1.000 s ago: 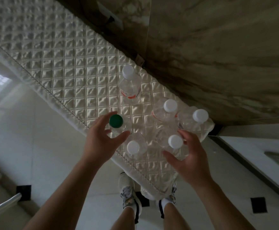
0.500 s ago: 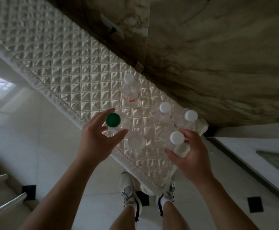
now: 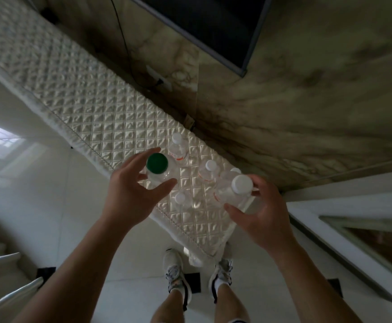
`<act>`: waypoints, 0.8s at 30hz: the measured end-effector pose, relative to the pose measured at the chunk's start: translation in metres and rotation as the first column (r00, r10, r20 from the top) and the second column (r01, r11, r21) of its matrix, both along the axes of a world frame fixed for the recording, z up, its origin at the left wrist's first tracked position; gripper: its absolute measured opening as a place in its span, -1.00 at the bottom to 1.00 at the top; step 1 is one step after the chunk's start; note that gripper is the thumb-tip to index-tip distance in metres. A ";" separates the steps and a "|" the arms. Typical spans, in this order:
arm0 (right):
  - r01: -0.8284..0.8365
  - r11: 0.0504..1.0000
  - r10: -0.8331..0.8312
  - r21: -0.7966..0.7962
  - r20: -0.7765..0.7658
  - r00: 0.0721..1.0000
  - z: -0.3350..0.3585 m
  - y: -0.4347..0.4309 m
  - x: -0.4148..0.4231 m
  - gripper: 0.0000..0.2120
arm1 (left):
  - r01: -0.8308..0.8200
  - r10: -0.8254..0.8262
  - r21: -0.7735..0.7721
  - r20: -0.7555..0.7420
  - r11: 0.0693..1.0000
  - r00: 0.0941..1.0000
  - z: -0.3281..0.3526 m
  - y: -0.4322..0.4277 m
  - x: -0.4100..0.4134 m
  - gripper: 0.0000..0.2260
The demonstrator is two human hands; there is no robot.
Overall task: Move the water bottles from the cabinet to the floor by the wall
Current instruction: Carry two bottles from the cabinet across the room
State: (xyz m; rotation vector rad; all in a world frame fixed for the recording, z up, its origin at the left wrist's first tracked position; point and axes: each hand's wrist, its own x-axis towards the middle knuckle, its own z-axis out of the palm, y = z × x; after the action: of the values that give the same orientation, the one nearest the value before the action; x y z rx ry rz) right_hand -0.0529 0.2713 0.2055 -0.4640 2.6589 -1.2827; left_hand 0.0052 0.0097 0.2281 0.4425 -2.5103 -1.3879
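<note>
My left hand (image 3: 129, 197) grips a clear bottle with a green cap (image 3: 157, 163), lifted above the cabinet's quilted cover (image 3: 111, 113). In my right hand (image 3: 262, 215) is a white-capped clear bottle (image 3: 236, 190), held up over the cabinet's right end. Several white-capped bottles still stand on the cover: one at the back (image 3: 177, 145), one in the middle (image 3: 210, 170), one near the front edge (image 3: 181, 199), and one whose cap (image 3: 235, 170) peeks out behind the held bottle.
A marble wall (image 3: 307, 113) rises behind the cabinet, with a dark screen (image 3: 213, 26) mounted on it and a cable (image 3: 125, 43) hanging down. White tiled floor (image 3: 50, 206) lies below, my shoes (image 3: 176, 273) at the cabinet's front. A white ledge (image 3: 330, 210) runs at right.
Both hands have lifted their bottles up off the cabinet top toward the camera. The view has risen, bringing the dark screen into sight.
</note>
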 end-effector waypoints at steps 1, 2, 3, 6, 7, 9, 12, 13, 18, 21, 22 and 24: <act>0.001 1.000 -0.001 -0.010 -0.010 1.000 0.014 0.000 0.001 -0.42 | 0.003 -0.003 -0.001 -0.004 1.000 1.000 0.012 0.002 0.001 -0.39; -0.001 1.000 0.000 -0.020 -0.017 1.000 0.029 0.000 0.001 -0.42 | 0.004 -0.004 -0.001 -0.003 1.000 1.000 0.025 0.003 0.003 -0.39; -0.007 1.000 0.006 -0.030 -0.015 1.000 0.043 0.000 0.001 -0.42 | 0.006 -0.006 -0.003 0.002 1.000 1.000 0.038 0.005 0.004 -0.38; -0.031 0.998 0.031 -0.058 -0.017 0.999 0.084 -0.001 0.004 -0.43 | 0.009 -0.009 -0.022 0.009 1.000 1.000 0.075 0.009 0.008 -0.37; -0.036 0.997 0.035 -0.068 -0.019 0.999 0.097 -0.001 0.005 -0.42 | 0.012 -0.012 -0.028 0.006 1.000 1.000 0.088 0.010 0.010 -0.38; -0.036 0.995 0.036 -0.089 -0.006 0.999 0.123 -0.001 0.008 -0.42 | 0.010 -0.010 -0.023 0.001 1.000 1.000 0.112 0.015 0.015 -0.41; -0.042 0.991 0.045 -0.126 0.026 0.999 0.159 0.000 0.013 -0.42 | -0.008 0.008 -0.010 0.019 1.000 1.000 0.145 0.021 0.024 -0.41; -0.046 0.988 0.052 -0.149 0.035 0.998 0.170 0.001 0.014 -0.42 | -0.013 0.013 -0.008 0.023 1.000 1.000 0.156 0.023 0.026 -0.43; -0.084 0.967 0.096 -0.239 0.040 0.995 0.220 0.005 0.021 -0.43 | -0.060 0.060 0.019 0.033 0.998 0.998 0.203 0.036 0.039 -0.57; -0.109 0.960 0.118 -0.258 0.017 0.993 0.244 0.009 0.024 -0.45 | -0.088 0.088 0.028 0.022 0.996 0.996 0.225 0.045 0.046 -0.61; -0.116 0.959 0.123 -0.258 0.011 0.992 0.251 0.011 0.024 -0.44 | -0.102 0.101 0.033 0.016 0.994 0.995 0.232 0.048 0.048 -0.60; -0.127 0.957 0.132 -0.260 0.002 0.991 0.261 0.015 0.025 -0.44 | -0.129 0.129 0.042 0.003 0.991 0.992 0.244 0.055 0.052 -0.59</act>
State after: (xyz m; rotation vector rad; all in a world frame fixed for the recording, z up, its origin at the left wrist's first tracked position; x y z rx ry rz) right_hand -0.0280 0.2868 0.4664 -0.6447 2.4078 -1.5915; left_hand 0.0573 0.0649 0.4719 0.6019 -2.4095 -1.3941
